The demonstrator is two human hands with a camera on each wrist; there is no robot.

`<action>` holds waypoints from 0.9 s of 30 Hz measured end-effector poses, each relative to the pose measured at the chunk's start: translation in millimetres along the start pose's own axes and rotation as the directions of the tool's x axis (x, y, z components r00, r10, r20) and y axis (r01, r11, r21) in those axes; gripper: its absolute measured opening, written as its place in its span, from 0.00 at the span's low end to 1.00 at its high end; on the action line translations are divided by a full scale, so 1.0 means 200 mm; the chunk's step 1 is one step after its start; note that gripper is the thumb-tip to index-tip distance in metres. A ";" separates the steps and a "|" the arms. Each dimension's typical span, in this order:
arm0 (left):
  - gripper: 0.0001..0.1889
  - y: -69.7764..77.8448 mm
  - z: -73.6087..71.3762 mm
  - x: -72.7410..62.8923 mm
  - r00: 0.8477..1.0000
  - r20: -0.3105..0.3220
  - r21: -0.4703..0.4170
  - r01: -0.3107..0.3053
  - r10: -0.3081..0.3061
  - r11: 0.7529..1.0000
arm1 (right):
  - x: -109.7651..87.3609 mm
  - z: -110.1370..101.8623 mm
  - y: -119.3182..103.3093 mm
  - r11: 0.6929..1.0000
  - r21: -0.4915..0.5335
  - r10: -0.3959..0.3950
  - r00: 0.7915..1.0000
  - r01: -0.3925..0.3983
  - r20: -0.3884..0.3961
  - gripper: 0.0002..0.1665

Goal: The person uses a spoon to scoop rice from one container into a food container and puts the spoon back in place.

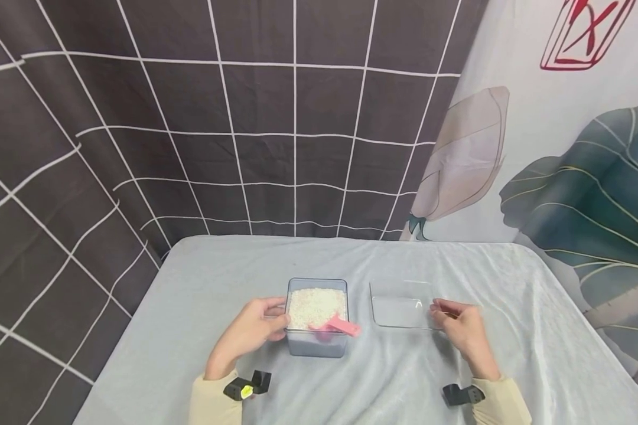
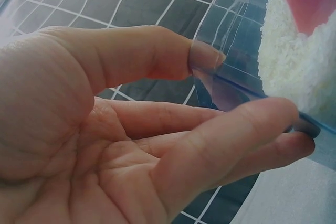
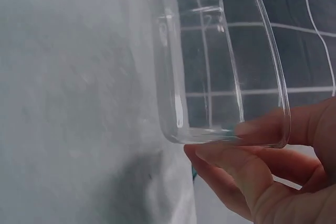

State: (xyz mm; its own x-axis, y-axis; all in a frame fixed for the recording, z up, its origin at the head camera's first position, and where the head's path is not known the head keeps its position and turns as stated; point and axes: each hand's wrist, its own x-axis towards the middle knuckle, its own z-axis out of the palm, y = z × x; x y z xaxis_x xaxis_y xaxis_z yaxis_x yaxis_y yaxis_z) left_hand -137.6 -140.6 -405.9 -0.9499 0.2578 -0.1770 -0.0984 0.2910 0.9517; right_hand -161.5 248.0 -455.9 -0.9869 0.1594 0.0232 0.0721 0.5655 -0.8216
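Note:
A bluish clear square container (image 1: 316, 347) filled with white rice (image 1: 315, 306) stands on the cloth. A pink scoop (image 1: 342, 324) lies in the rice, its handle jutting past the right rim. At the container's left side, my left hand (image 1: 252, 327) pinches the rim between thumb and fingers, as the left wrist view shows close up. To the right is a shallow clear plastic tray (image 1: 399, 313). My right hand (image 1: 464, 327) pinches its right end; in the right wrist view the tray (image 3: 231, 72) looks see-through, with fingers on both sides of its wall.
A pale grey cloth covers the table (image 1: 234, 271). Behind it hangs a dark curtain (image 1: 260, 159) with a white grid, and a leaf-patterned curtain (image 1: 579, 224) is at the right. Each wrist bears a black camera mount.

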 end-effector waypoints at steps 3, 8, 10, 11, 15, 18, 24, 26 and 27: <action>0.27 0.00 0.00 0.00 1.000 -0.004 0.002 0.000 0.000 1.000 | 0.00 0.04 0.00 1.000 0.018 -0.003 1.000 0.003 -0.002 0.19; 0.27 0.01 0.00 0.00 1.000 -0.006 0.005 0.001 -0.001 1.000 | 0.01 0.09 0.02 1.000 -0.001 -0.024 0.998 0.024 -0.050 0.17; 0.27 0.01 0.00 0.00 1.000 -0.007 0.004 0.002 -0.002 1.000 | 0.01 0.11 0.03 0.999 -0.005 -0.042 0.997 0.041 -0.066 0.16; 0.27 0.00 0.00 0.00 1.000 -0.006 0.003 0.001 -0.001 1.000 | 0.01 0.12 0.03 0.999 -0.006 -0.046 0.996 0.046 -0.074 0.16; 0.27 0.00 0.00 0.00 1.000 -0.011 0.001 -0.001 0.001 1.000 | 0.03 0.13 0.05 0.999 -0.010 -0.051 0.995 0.050 -0.090 0.17; 0.27 0.00 0.00 -0.01 1.000 -0.014 0.000 -0.003 0.003 1.000 | 0.03 0.13 0.05 0.999 -0.038 -0.040 0.996 0.038 -0.077 0.18; 0.27 0.02 0.00 -0.01 1.000 -0.010 0.017 -0.008 0.009 1.000 | 0.01 0.10 0.01 0.991 -0.098 -0.100 0.991 0.091 -0.090 0.20; 0.27 0.02 0.00 -0.01 1.000 -0.011 0.020 -0.009 0.009 1.000 | 0.00 0.10 -0.03 0.984 -0.121 -0.148 0.981 0.133 -0.127 0.18; 0.27 0.02 0.00 -0.01 1.000 -0.014 0.020 -0.006 0.006 1.000 | -0.01 0.10 -0.05 0.979 -0.134 -0.174 0.974 0.155 -0.145 0.16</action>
State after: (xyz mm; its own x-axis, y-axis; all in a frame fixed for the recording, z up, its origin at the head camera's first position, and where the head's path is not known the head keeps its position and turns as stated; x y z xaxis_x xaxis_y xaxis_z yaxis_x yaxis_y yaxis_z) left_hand -135.1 -139.8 -402.2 -0.9545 0.2468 -0.1676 -0.0867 0.3080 0.9474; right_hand -163.3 225.6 -460.0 -0.9528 0.1743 0.2487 -0.0636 0.6864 -0.7244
